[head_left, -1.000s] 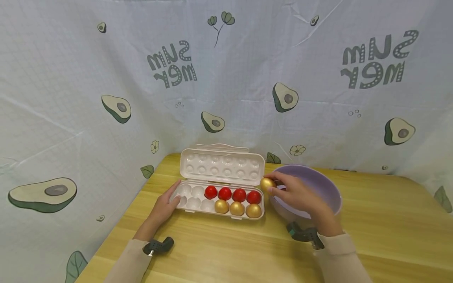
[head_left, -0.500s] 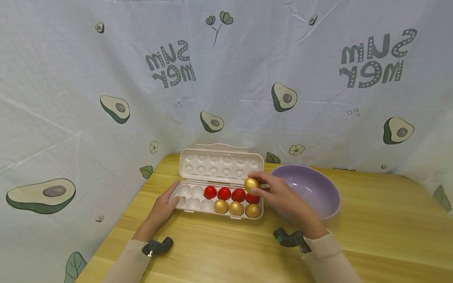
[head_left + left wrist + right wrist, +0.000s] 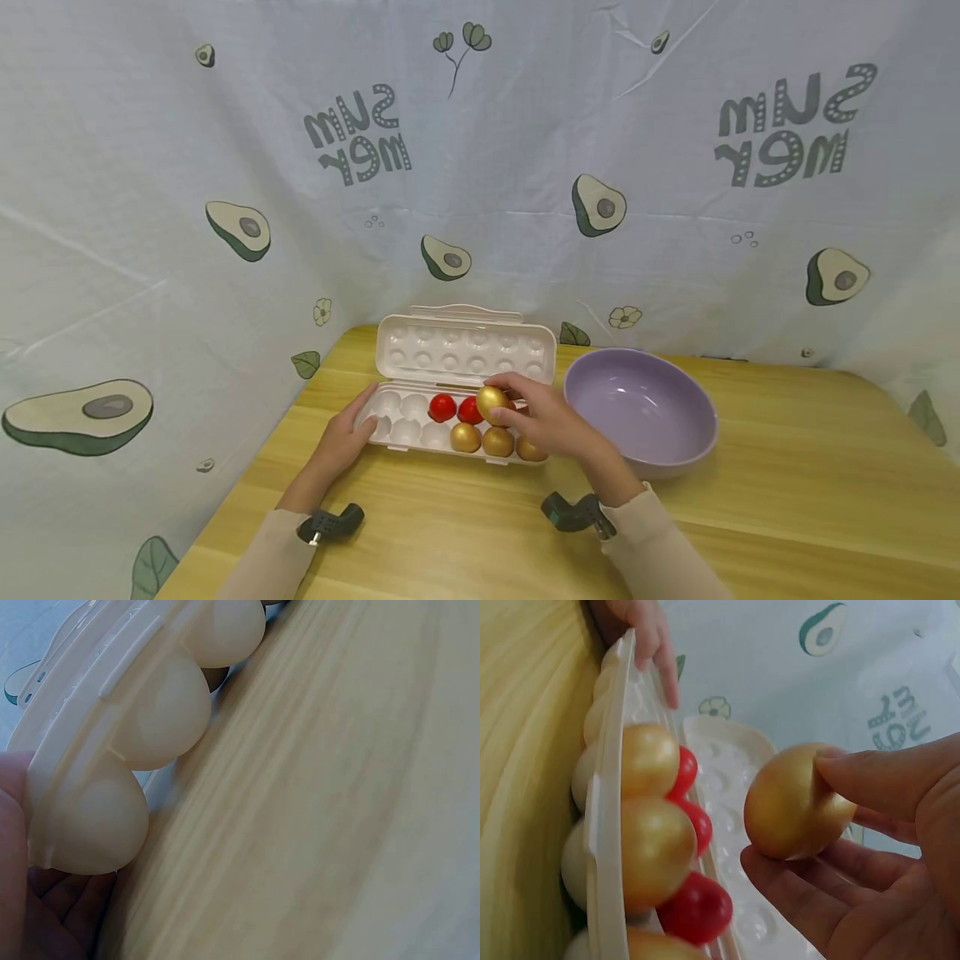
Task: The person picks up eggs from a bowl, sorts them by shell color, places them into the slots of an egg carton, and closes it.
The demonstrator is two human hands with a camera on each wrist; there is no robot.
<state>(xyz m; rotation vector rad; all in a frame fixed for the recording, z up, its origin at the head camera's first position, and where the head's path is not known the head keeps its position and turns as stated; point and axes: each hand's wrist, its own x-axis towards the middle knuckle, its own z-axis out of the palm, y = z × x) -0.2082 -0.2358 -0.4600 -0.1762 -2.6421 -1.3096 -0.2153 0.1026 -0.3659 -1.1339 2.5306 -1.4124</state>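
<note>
In the head view my right hand (image 3: 551, 421) pinches a gold egg (image 3: 491, 403) between thumb and fingertips, above the right half of an opened egg carton (image 3: 406, 430). The right wrist view shows that same gold egg (image 3: 787, 806) apart from the tray. Red eggs (image 3: 442, 407) sit in the carton's back row and gold eggs (image 3: 465, 437) in its front row; my right hand partly covers those at the right. My left hand (image 3: 337, 442) grips the carton's left end. In the left wrist view its thumb lies along the rim and its fingers reach beneath the cups (image 3: 90, 825).
The carton's lid (image 3: 465, 350) is folded back behind the tray. Right of it stands a purple bowl (image 3: 637, 417) on the wooden table (image 3: 450, 525). A printed cloth (image 3: 525, 150) hangs behind and along the left side.
My right hand has carried the gold egg leftward from the bowl's edge to over the carton's back row. The left hand has kept its place on the carton.
</note>
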